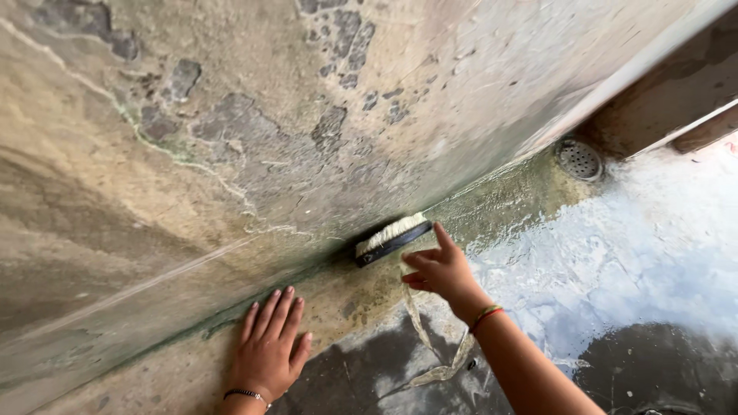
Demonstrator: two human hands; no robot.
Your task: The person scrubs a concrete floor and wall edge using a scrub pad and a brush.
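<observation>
- Where wall meets floor, just left of frame centre, a brush [390, 238] with a dark back and pale bristles is pressed bristles-first against the wall [231, 154].
- Right hand [438, 270] grips the brush's right end, fingers curled around it, index finger pointing up; red and green bands ring the wrist.
- Left hand [267, 350] lies flat on the floor [653, 253] at lower centre-left, fingers together, tips toward the wall; a dark bracelet sits on its wrist.
- A pale strip [430, 338] trails across the wet floor below the right hand.
- A round drain [578, 160] sits at upper right.
- Wall plaster is stained, cracked and flaking, with a green tinge along its base.
</observation>
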